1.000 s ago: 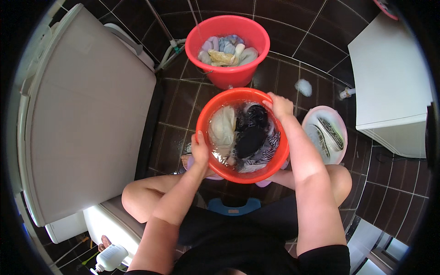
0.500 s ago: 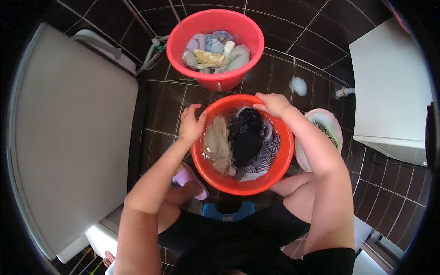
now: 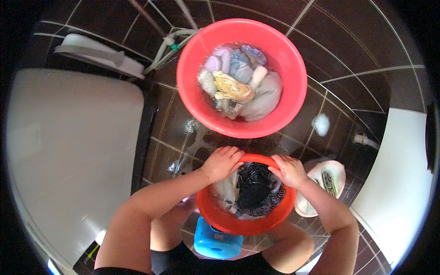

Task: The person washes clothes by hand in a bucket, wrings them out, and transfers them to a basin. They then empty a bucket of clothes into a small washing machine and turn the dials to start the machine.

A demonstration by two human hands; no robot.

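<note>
Both of your hands have a grip on the far rim of the orange basin (image 3: 229, 223) in the lower middle of the frame. Your left hand (image 3: 223, 162) is closed over the rim at its upper left, fingers curled across the edge. Your right hand (image 3: 288, 170) is clamped on the rim just to the right of it, with a short stretch of bare rim between the two.

Inside that basin lies a heap of wet clothes (image 3: 251, 190), dark cloth in the middle and paler pieces at the left. Directly below it, at the bottom centre, you can see a blue plastic stool (image 3: 215, 239), partly under the basin's near edge.

Above it, in the upper middle of the frame, stands a second, larger red basin (image 3: 293, 78) on the dark tiled floor (image 3: 357, 50). It holds pale laundry (image 3: 238, 85) soaking in water. The two basins sit close together; whether they touch you cannot tell.

To the right of the orange basin lies a white slipper (image 3: 326, 181), just beside your right forearm. A large white appliance (image 3: 68, 151) fills the left of the frame.
</note>
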